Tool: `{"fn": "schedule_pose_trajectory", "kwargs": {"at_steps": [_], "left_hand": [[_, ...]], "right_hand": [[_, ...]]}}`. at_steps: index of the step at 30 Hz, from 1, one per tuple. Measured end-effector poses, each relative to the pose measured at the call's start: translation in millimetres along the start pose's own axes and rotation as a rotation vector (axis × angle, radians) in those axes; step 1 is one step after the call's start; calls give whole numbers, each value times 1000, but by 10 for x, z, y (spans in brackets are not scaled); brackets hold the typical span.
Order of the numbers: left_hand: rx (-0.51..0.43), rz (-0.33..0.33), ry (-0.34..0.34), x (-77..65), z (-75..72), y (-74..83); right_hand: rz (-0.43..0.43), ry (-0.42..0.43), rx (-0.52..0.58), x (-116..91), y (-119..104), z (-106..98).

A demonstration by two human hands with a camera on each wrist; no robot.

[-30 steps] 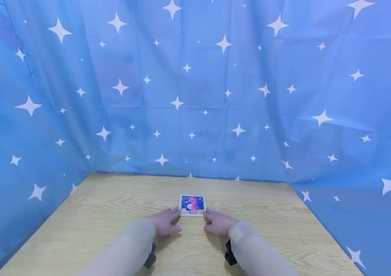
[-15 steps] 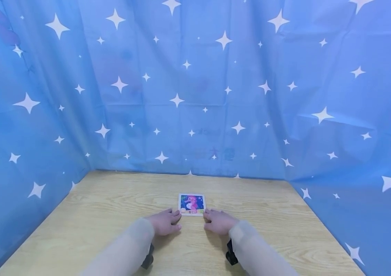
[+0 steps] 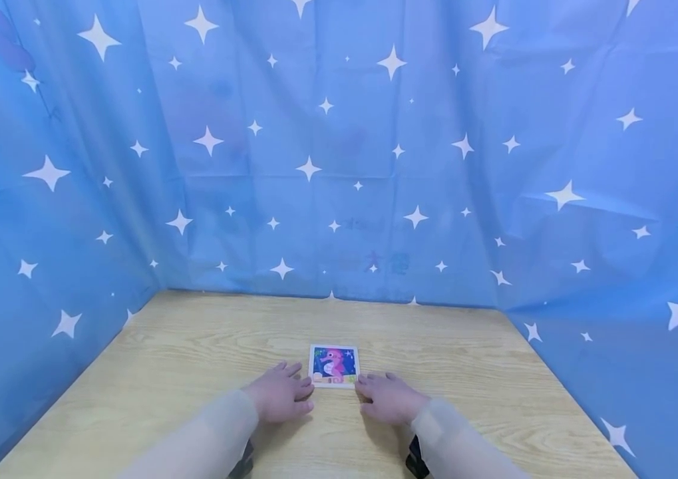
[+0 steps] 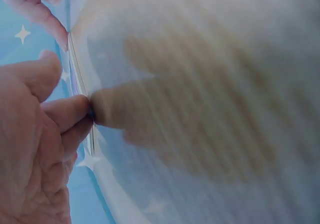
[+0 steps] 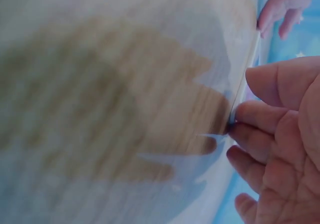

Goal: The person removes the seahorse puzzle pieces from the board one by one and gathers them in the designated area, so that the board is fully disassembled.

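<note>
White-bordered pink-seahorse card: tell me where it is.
In the head view, the white-bordered pink-seahorse card lies below centre on the pale wood-grain table, between the left hand and right hand.

Faint lettering (image 3: 399,264) is showing low on the blue starry curtain (image 3: 339,146); one character (image 3: 372,260) is resembling 大, while the rest is appearing too pale and blurred to read.
</note>
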State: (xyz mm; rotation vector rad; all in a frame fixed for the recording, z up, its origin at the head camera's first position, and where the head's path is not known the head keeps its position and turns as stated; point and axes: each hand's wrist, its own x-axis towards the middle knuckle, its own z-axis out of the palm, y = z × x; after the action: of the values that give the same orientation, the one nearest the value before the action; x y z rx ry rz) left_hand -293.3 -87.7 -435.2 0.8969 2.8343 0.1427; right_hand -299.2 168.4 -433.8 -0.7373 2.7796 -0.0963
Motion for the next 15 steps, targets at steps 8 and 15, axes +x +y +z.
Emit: {"fn": "schedule_pose_trajectory", "kwargs": {"at_steps": [8, 15], "left_hand": [[56, 56, 23, -169, 16, 106], [76, 92, 43, -321, 37, 196]], "right_hand": [[-34, 33, -80, -188, -88, 66], [-95, 83, -189, -379, -178, 109]]}}
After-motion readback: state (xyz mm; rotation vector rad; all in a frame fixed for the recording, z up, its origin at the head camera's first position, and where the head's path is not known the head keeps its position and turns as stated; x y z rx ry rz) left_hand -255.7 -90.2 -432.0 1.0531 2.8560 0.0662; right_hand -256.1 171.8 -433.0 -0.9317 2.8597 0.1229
